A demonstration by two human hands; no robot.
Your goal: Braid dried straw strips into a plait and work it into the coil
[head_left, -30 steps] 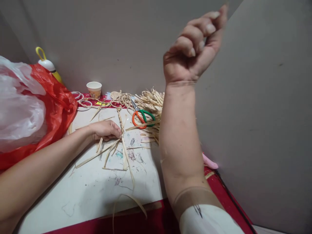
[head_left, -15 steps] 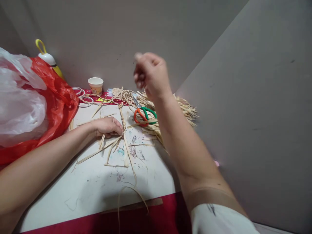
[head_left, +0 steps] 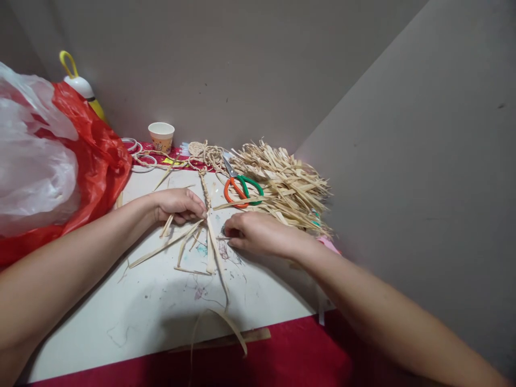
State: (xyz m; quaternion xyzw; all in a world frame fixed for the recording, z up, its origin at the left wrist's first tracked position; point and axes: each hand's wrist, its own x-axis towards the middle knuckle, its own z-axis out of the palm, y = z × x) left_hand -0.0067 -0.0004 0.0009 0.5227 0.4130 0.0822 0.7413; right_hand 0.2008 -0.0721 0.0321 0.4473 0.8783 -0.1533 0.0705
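Note:
My left hand point(head_left: 183, 206) pinches the lower end of a narrow braid point(head_left: 205, 188) of pale straw strips, pressing it near the white board. From that pinch, several loose strips point(head_left: 213, 252) fan out downward and to the left. To the right of the braid, low over the board, is my right hand point(head_left: 252, 232) with its fingers curled toward the thumb. A thin strip point(head_left: 223, 238) meets its fingertips; whether it is gripped is hidden. Scissors point(head_left: 243, 192) with orange and green handles lie just beyond my right hand.
A large heap of straw strips point(head_left: 290, 183) lies at the right rear. A paper cup point(head_left: 162, 138), white rings point(head_left: 144, 163) and coiled braid point(head_left: 205, 152) sit along the back. Red and clear plastic bags point(head_left: 100, 161) fill the left. Grey walls point(head_left: 226, 70) rise behind and right.
My right hand has come down from high above the board to beside the braid, near the left hand. The left hand keeps its pinch on the braid. The view has shifted slightly.

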